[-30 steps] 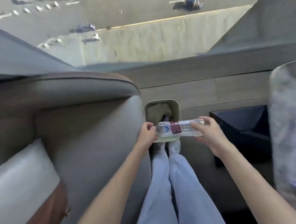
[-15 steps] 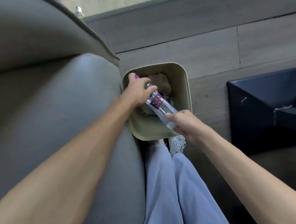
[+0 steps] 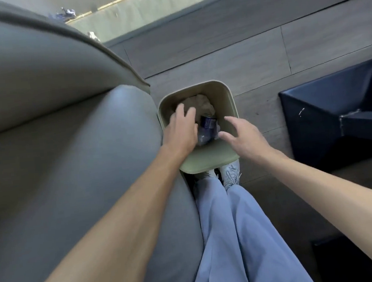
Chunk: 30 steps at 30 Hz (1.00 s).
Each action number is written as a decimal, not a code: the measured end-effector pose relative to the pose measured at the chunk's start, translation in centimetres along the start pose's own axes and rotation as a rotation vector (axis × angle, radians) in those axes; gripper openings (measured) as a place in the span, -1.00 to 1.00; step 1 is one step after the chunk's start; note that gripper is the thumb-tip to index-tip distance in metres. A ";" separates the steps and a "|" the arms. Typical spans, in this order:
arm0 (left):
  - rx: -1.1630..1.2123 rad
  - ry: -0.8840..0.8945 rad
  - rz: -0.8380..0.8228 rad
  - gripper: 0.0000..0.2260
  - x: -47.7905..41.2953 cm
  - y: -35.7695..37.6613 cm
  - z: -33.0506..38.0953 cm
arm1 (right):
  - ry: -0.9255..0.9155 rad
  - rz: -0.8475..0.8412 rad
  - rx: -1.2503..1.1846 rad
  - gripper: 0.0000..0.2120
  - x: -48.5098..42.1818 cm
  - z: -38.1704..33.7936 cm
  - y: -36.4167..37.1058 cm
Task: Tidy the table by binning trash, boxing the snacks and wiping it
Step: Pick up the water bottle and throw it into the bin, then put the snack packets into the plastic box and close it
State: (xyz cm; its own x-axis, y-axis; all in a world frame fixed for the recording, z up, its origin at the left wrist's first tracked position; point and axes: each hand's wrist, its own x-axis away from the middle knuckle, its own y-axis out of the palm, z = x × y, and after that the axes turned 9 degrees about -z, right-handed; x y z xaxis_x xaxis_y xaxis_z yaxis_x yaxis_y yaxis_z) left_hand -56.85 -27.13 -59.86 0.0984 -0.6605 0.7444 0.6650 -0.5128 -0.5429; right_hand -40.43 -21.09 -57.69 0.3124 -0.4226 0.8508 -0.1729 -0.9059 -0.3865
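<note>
A beige square trash bin [image 3: 227, 105] stands on the wood floor beside the sofa, right in front of my feet. Inside it lies a clear plastic bottle [image 3: 207, 127] with a dark label, on top of crumpled brown paper [image 3: 203, 104]. My left hand [image 3: 180, 130] hovers over the bin's left side, fingers spread, holding nothing. My right hand [image 3: 243, 136] hangs over the bin's right front corner, also spread and empty. Neither hand touches the bottle.
A grey sofa [image 3: 67, 141] fills the left, its arm pressing against the bin. A dark blue table base [image 3: 336, 112] stands on the floor at the right. Wood floor [image 3: 251, 50] runs to a window edge at the top. My legs [image 3: 235, 238] in light blue trousers stand below the bin.
Both hands held the bottle over the bin, tilted it in, then let go. The bottle now lies inside the bin and both hands are spread open above it.
</note>
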 end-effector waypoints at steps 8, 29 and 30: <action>-0.085 -0.013 -0.033 -0.73 17.4 -6.6 7.0 | -0.062 0.118 0.300 -0.50 16.5 -5.4 -4.5; -0.591 0.458 0.169 -0.75 45.4 -13.7 35.3 | -0.144 0.644 -0.032 -0.70 55.3 2.7 -15.4; -0.620 0.509 0.150 -0.77 46.0 -12.3 37.8 | -0.099 0.685 -0.082 -0.68 57.2 5.1 -15.6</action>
State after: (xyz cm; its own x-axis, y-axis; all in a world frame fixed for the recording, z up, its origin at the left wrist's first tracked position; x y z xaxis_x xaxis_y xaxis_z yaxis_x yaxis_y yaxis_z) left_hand -32.57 -30.47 -4.23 -0.2936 -0.8379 0.4602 0.1259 -0.5111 -0.8502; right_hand -15.09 -31.24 -4.84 0.1907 -0.9023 0.3867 -0.4302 -0.4309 -0.7933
